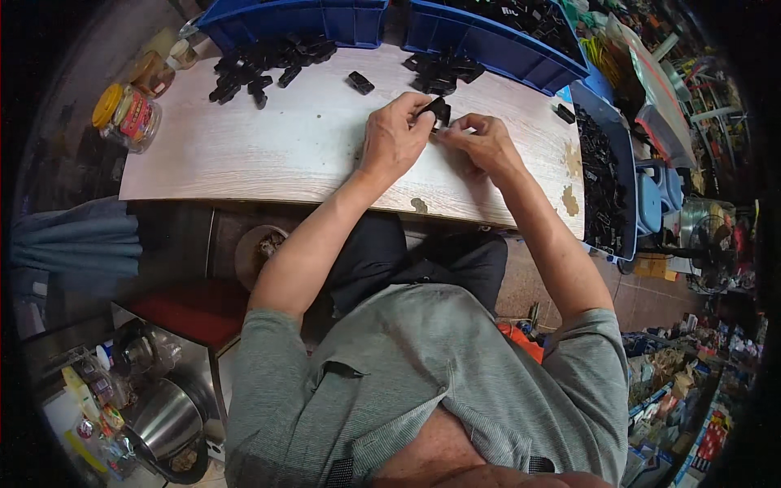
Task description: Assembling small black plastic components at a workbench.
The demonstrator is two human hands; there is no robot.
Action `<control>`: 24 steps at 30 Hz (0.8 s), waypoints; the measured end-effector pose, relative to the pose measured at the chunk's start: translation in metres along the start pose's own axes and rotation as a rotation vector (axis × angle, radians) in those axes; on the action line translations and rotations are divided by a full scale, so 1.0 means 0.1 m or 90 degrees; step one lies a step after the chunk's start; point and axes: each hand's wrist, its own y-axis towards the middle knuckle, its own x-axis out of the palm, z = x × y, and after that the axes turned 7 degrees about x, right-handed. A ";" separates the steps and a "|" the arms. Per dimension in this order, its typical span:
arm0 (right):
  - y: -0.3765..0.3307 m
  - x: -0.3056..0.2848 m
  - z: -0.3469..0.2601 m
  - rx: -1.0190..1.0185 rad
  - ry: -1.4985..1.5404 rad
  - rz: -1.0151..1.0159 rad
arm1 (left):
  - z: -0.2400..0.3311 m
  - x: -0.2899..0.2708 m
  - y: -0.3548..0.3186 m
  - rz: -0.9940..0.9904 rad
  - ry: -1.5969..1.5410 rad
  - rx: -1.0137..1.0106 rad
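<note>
Over the table's near middle, my left hand (397,134) is closed around a small black plastic part (439,109). My right hand (482,145) meets it from the right, thumb and fingers pinched together at the part's lower edge. Whatever lies between those right fingertips is too small and blurred to name. Just beyond my hands is a heap of similar black parts (443,73), with a single black part (360,82) lying to its left. A larger pile of black parts (264,65) spreads across the table's far left.
Two blue bins, a left one (325,24) and a right one (496,41), stand along the far edge of the pale wooden table (236,154). A jar with a yellow lid (128,118) is at the left edge. Beyond the right edge sits a crate of black parts (602,179).
</note>
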 end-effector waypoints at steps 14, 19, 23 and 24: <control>0.14 0.02 -0.05 -0.069 0.051 -0.015 | -0.03 0.03 0.03 -0.054 0.289 0.278; 0.15 0.01 -0.01 -0.097 0.024 -0.007 | -0.02 0.01 0.03 -0.081 0.310 0.329; 0.13 0.02 -0.03 -0.090 0.001 -0.001 | -0.04 -0.03 0.00 -0.093 0.298 0.355; 0.13 0.02 -0.03 -0.087 0.003 0.000 | -0.05 -0.04 -0.01 -0.096 0.297 0.354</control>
